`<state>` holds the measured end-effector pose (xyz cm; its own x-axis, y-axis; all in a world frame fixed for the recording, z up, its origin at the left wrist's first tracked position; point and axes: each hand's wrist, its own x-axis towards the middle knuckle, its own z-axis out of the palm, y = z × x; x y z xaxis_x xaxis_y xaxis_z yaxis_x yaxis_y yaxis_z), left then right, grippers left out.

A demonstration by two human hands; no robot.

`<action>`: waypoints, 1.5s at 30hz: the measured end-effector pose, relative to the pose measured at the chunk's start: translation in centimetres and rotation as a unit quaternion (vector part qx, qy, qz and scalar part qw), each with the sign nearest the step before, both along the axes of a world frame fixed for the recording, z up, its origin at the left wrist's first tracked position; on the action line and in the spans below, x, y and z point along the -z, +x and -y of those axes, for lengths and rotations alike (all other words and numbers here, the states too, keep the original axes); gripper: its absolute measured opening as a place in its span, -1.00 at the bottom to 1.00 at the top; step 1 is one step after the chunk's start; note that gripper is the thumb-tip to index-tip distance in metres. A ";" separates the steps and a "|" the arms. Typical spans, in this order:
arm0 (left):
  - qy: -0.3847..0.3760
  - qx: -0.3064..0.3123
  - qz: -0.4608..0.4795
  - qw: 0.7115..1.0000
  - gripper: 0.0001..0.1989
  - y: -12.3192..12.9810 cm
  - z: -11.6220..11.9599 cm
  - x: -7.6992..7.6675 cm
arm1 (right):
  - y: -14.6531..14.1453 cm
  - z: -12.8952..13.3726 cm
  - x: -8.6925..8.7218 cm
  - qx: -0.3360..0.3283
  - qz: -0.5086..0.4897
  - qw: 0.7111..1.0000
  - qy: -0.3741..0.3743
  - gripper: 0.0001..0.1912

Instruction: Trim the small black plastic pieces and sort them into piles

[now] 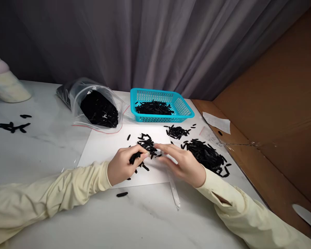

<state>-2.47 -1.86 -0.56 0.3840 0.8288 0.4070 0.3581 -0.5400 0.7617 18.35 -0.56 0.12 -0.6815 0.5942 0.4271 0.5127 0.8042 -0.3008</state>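
Note:
Several small black pieces lie in a loose pile on a white sheet. My left hand is closed around some black pieces, with its thumb and forefinger at the near left side of the pile. Beside the pile's right edge is my right hand, its thumb and fingers apart. One small black piece is close to its thumb tip; whether they touch I cannot tell. Nothing shows held in this hand.
An open clear bag of black pieces stands behind the sheet, next to a blue basket holding more. Two further piles, a small one and a larger one, lie at the right. Some pieces are scattered far left.

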 end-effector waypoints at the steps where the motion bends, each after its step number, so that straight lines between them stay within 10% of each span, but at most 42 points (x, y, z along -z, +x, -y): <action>1: -0.014 0.003 0.002 1.000 -0.85 -0.1 -0.1 0.0 | -0.6 0.1 -0.3 -0.012 -0.002 1.000 -0.005 -0.69; 7: -0.114 -0.019 0.062 0.991 -0.81 -0.3 -1.0 0.3 | -2.5 -2.3 -2.5 -0.027 0.090 0.995 0.028 -0.76; 15: -0.349 -0.049 0.256 0.900 -0.77 -0.4 -2.6 -0.2 | -3.5 -8.1 -7.3 0.216 0.195 0.955 0.057 -0.68; 19: -0.391 -0.028 0.294 0.872 -0.78 -0.7 -3.2 -0.1 | -6.6 -0.7 -5.3 0.000 0.215 0.975 -0.053 -0.81; 22: -0.397 -0.003 0.308 0.865 -0.78 -1.0 -3.5 0.1 | -8.5 4.6 -2.2 -0.099 0.243 0.964 0.041 -0.76; 28: -0.392 0.019 0.293 0.872 -0.79 -1.1 -3.5 0.3 | -8.9 4.6 0.5 -0.208 0.206 0.939 0.183 -0.71; 37: -0.242 -0.020 0.203 0.949 -0.76 -0.5 -2.7 -0.4 | -5.0 1.2 -1.1 -0.053 0.239 0.950 0.195 -0.71; 45: -0.193 -0.064 0.144 0.968 -0.67 0.3 -3.6 -1.2 | -3.0 0.8 1.2 0.026 0.055 0.998 -0.007 -0.80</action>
